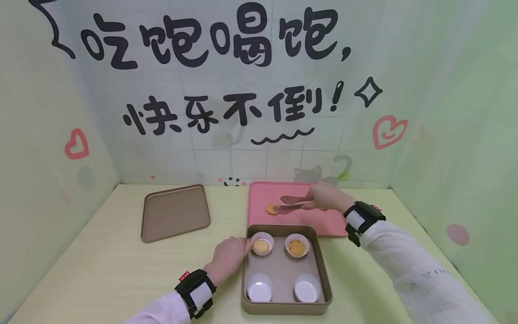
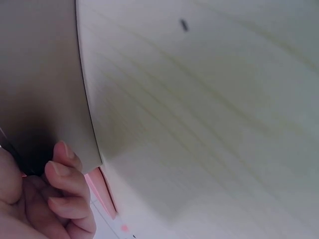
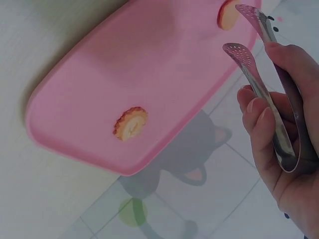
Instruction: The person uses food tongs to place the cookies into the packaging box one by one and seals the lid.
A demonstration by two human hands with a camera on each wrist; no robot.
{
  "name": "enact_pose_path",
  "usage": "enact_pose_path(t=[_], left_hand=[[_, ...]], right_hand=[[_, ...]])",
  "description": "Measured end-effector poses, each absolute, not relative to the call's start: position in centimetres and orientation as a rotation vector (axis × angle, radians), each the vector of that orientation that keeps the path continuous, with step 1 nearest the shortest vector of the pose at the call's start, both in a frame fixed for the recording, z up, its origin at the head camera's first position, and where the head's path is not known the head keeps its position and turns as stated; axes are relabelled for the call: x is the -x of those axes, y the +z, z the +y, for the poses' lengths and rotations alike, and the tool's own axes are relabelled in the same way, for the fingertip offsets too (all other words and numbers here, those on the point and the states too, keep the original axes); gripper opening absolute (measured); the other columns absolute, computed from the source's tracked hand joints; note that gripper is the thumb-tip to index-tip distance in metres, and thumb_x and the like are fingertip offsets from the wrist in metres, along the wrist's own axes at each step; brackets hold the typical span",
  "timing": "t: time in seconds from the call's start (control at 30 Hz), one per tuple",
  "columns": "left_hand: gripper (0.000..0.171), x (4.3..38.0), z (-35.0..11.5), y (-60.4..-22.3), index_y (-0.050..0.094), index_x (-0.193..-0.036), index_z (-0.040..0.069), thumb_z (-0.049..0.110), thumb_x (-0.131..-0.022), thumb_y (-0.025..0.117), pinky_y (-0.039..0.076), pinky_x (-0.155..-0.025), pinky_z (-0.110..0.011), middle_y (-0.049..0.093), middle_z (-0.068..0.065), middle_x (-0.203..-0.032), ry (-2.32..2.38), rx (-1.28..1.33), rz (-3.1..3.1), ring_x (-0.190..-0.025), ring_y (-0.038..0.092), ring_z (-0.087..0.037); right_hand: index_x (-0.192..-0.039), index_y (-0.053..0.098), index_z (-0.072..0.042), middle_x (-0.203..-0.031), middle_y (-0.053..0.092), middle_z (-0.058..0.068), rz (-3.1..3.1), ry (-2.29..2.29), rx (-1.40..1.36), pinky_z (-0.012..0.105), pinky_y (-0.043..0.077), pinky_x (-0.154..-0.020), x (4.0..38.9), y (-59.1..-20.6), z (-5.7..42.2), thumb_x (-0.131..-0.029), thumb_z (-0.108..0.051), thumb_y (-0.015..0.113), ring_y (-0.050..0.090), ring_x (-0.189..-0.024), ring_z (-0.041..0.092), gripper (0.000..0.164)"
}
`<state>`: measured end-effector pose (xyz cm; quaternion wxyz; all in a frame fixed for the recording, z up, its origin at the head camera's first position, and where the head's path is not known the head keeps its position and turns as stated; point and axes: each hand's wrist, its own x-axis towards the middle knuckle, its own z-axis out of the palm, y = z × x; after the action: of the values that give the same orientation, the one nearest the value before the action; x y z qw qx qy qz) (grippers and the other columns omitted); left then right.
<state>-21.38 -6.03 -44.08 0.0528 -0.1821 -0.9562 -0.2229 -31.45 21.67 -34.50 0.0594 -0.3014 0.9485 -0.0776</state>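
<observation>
My right hand (image 1: 329, 197) holds metal tongs (image 1: 293, 199) with perforated tips above the pink tray (image 1: 256, 193). The tong arms stand apart, tips beside a round cookie (image 1: 272, 209) on the tray. A scalloped cookie (image 3: 130, 123) lies farther along the tray, mostly hidden by the hand in the head view. At the left rim of a deep brown baking pan (image 1: 286, 308), my left hand (image 1: 228, 256) grips the wall, fingers curled against its outside. Inside stand white paper cups; the far left one holds a plain cookie (image 1: 261, 245), the far right one a dotted cookie (image 1: 296, 247).
The two near paper cups, left (image 1: 259, 289) and right (image 1: 306, 289), show only their white bottoms. A shallow brown tray (image 1: 176, 213) lies at the back left of the pale wooden table (image 1: 121, 265). Printed curtains rise behind and at both sides.
</observation>
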Motion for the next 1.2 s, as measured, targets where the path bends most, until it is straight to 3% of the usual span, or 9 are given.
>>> enact_pose_path(t=[0.2, 0.5, 0.83, 1.2], left_hand=[[0.040, 21.3, -5.9, -44.1, 0.040, -0.054, 0.012, 0.024, -0.093, 0.042, 0.029, -0.041, -0.028, 0.031, 0.003, -0.052, -0.674, 0.549, -2.908, -0.048, 0.035, -0.014], [0.040, 21.2, -5.9, -44.2, 0.040, -0.055, 0.012, 0.023, -0.093, 0.041, 0.027, -0.042, -0.026, 0.028, 0.003, -0.052, -0.661, 0.576, -2.900, -0.048, 0.033, -0.013], [0.038, 21.1, -6.0, -44.2, 0.041, -0.056, 0.012, 0.021, -0.093, 0.043, 0.030, -0.040, -0.027, 0.031, 0.003, -0.052, -0.630, 0.604, -2.885, -0.048, 0.032, -0.012], [0.040, 21.3, -6.2, -44.1, 0.039, -0.054, 0.012, 0.023, -0.093, 0.042, 0.031, -0.040, -0.028, 0.031, 0.003, -0.052, -0.635, 0.571, -2.883, -0.048, 0.033, -0.012]], right_hand=[[-0.056, 0.054, -0.010, -0.043, 0.040, -0.009, 2.901, -0.111, 0.915, 0.022, 0.030, -0.036, 32.0, -34.9, 20.4, -0.077, -0.029, 0.069, 0.040, -0.034, 0.005, 0.031], [-0.056, 0.053, -0.014, -0.045, 0.046, -0.007, 2.874, -0.036, 0.821, 0.022, 0.031, -0.037, 32.8, -36.0, 19.6, -0.078, -0.034, 0.067, 0.045, -0.035, 0.007, 0.032], [-0.065, 0.061, -0.010, -0.051, 0.053, -0.002, 2.844, -0.114, 0.797, 0.022, 0.035, -0.038, 33.0, -36.3, 19.2, -0.079, -0.027, 0.068, 0.046, -0.037, 0.008, 0.022], [-0.058, 0.058, -0.013, -0.042, 0.041, -0.008, 2.841, -0.120, 0.835, 0.021, 0.032, -0.037, 32.9, -36.1, 18.9, -0.079, -0.023, 0.067, 0.045, -0.035, 0.007, 0.025]])
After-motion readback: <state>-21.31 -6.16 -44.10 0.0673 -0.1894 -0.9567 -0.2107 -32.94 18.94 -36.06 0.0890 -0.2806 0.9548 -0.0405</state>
